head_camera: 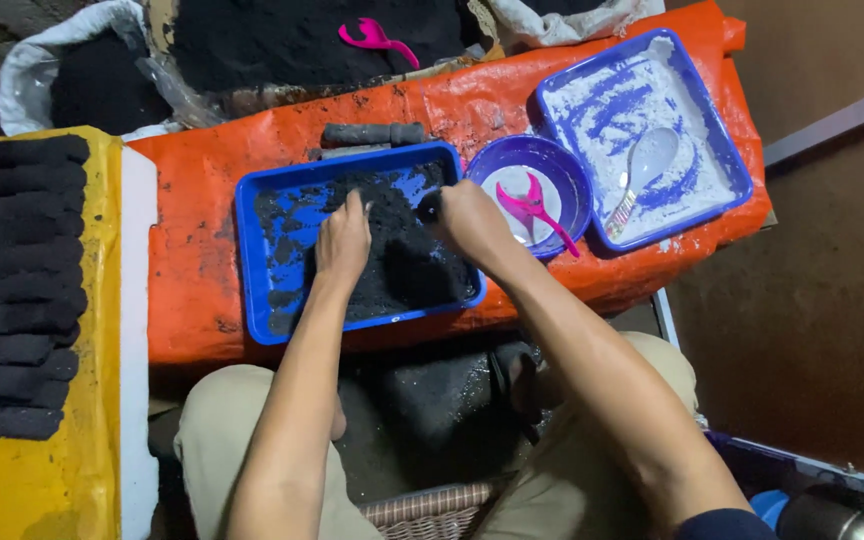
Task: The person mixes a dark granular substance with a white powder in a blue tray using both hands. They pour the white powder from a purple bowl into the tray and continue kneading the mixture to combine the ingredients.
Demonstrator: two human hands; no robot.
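A blue rectangular tray (252,250) holding black powdery material (402,265) sits on an orange sheet in front of me. My left hand (342,243) lies flat in the black material, fingers pointing away. My right hand (467,220) is at the tray's far right corner, fingers curled around a small dark object (430,207); what that object is cannot be told. A dark cylinder (372,133) lies just beyond the tray.
A round blue bowl (562,170) with a pink scoop (532,208) stands right of the tray. Farther right is a blue tray (722,150) of white powder with a spoon (642,170). Black rolls (17,280) line a yellow board on the left. Sacks of black powder (292,40) stand behind.
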